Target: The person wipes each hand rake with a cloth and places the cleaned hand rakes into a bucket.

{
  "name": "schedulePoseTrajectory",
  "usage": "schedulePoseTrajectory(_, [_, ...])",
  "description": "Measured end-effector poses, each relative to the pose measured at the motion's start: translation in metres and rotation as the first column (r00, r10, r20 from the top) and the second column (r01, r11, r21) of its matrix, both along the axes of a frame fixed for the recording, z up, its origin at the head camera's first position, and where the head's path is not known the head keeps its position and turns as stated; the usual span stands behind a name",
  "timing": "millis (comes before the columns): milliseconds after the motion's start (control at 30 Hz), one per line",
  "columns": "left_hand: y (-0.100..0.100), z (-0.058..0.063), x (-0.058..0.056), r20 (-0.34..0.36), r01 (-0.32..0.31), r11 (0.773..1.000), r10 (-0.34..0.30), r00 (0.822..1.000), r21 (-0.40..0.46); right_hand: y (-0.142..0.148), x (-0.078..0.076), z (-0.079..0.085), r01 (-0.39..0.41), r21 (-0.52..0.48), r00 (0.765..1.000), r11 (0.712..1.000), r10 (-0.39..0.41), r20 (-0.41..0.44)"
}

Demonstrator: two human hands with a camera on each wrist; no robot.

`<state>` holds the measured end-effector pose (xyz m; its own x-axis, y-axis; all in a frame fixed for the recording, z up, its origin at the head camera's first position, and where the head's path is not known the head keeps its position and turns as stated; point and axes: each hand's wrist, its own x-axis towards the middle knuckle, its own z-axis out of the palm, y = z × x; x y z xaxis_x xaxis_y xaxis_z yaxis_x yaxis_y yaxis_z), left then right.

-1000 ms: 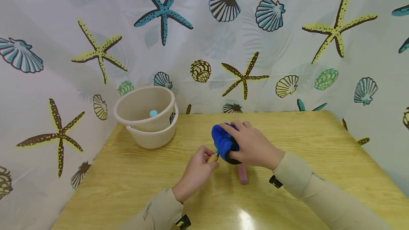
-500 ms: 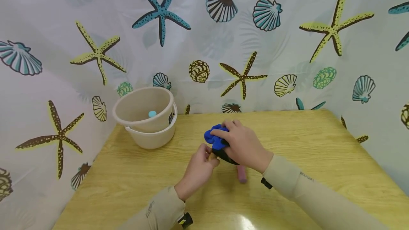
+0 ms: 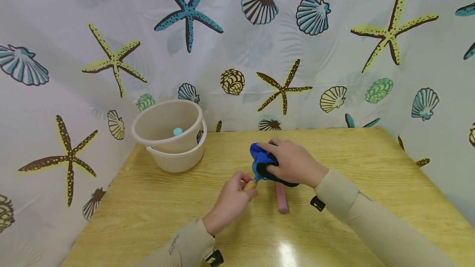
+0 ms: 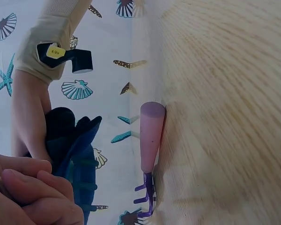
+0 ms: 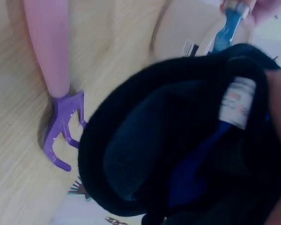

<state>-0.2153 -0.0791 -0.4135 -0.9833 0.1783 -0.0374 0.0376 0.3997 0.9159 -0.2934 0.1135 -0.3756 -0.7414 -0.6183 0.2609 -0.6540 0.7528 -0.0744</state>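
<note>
In the head view my left hand (image 3: 231, 201) grips the short wooden handle (image 3: 250, 185) of a small hand tool with a blue metal head (image 3: 257, 173). My right hand (image 3: 298, 164) holds a blue and black cloth (image 3: 261, 156) against that head, its fingers bent over the fabric. The cloth covers most of the head, so its shape is largely hidden. A black edge and a sewn white label (image 5: 238, 102) show in the right wrist view. Under the cloth, a hand rake with a pink handle (image 3: 282, 201) and purple tines (image 5: 63, 119) lies on the table.
Two beige buckets (image 3: 178, 162), one stacked in the other, stand at the table's back left. Inside the upper one shows a light blue round shape (image 3: 177, 131). A curtain (image 3: 237, 40) printed with starfish and shells hangs behind the wooden table (image 3: 148, 221).
The cloth in my right hand went left over the tool's head, then back right, baring some of the blue metal. My left hand stays on the handle, and the rake lies still.
</note>
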Motion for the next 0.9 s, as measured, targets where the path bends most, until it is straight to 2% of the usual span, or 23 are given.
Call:
schedulePoseTrajectory(100, [-0.001, 0.001, -0.003, -0.011, -0.004, 1.000, 0.004, 1.000, 0.010, -0.002, 0.011, 0.004, -0.028, 0.030, 1.000, 0.999, 0.028, -0.009])
schedulePoseTrajectory(300, [-0.001, 0.003, -0.006, -0.040, 0.006, 1.000, -0.005, 0.999, 0.015, -0.013, 0.028, 0.011, -0.128, 0.099, 0.989, 0.987, 0.135, -0.060])
schedulePoseTrajectory(467, [-0.003, 0.008, -0.003, -0.034, 0.012, 1.000, -0.012, 0.999, 0.012, -0.015, 0.033, 0.016, -0.117, 0.137, 0.985, 0.984, 0.133, -0.113])
schedulePoseTrajectory(633, [-0.004, 0.011, 0.001, -0.005, 0.030, 1.000, -0.030, 1.000, -0.004, -0.012, 0.039, 0.019, -0.133, 0.150, 0.984, 0.980, 0.148, -0.096])
schedulePoseTrajectory(800, [-0.003, 0.011, 0.003, 0.006, 0.052, 0.999, -0.052, 0.999, -0.016, -0.008, 0.040, 0.017, -0.137, 0.130, 0.985, 0.982, 0.150, -0.090])
schedulePoseTrajectory(900, [-0.002, 0.013, 0.002, -0.001, 0.056, 0.998, -0.056, 0.998, -0.016, -0.004, 0.037, 0.016, -0.130, 0.104, 0.983, 0.986, 0.142, -0.117])
